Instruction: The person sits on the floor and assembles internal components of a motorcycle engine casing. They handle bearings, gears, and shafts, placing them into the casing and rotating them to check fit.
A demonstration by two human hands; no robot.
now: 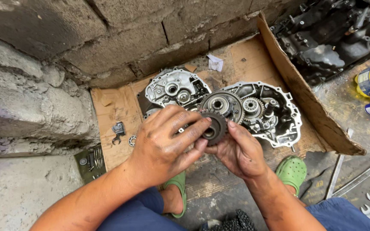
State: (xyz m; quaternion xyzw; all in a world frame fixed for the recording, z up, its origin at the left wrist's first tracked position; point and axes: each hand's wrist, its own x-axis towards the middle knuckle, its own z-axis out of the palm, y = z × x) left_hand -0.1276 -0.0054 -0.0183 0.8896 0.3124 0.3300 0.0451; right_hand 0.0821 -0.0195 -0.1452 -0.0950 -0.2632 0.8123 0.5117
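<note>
head view: both hands (168,143) (236,149) grip gear (214,127) near housing (275,115).

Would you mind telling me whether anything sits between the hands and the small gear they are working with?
Nothing visible does. The left hand and right hand both grip the dark gear directly, held above the open gearbox housing on the cardboard.

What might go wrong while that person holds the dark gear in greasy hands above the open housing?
1. The gear might slip: both the left hand and right hand look oily, and only the fingertips pinch it.
2. If dropped, it could land on a foot in the green clogs.
3. Small loose parts lie on the cardboard and could be lost or gather grit.
</note>
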